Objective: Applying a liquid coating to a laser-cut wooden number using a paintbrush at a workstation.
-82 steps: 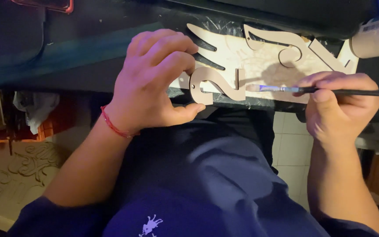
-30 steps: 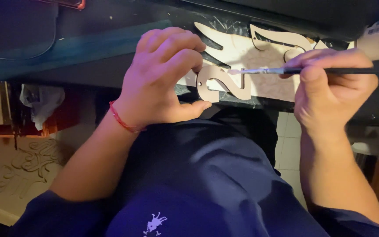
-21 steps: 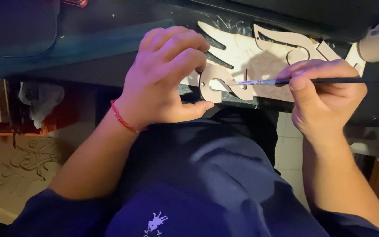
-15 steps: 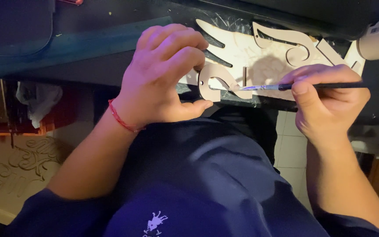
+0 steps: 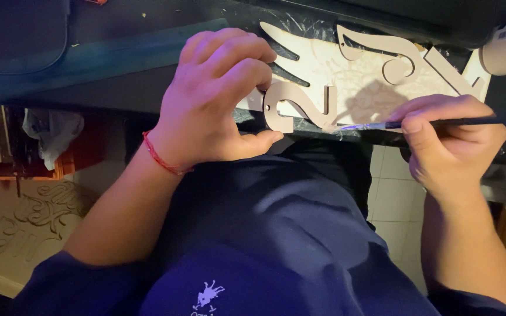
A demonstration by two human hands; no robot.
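The right hand [image 5: 449, 143] sits lower against the wooden cutout [image 5: 370, 76] than 1 second ago, when it was raised over the upper scroll. The brush [image 5: 417, 124] tip, earlier touching the curled piece near the left hand [image 5: 218, 99], now rests at the cutout's lower edge.

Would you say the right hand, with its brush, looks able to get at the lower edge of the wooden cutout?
Probably yes: the right hand holds the brush with its tip at the wooden cutout edge, nothing between; the left hand sits aside.
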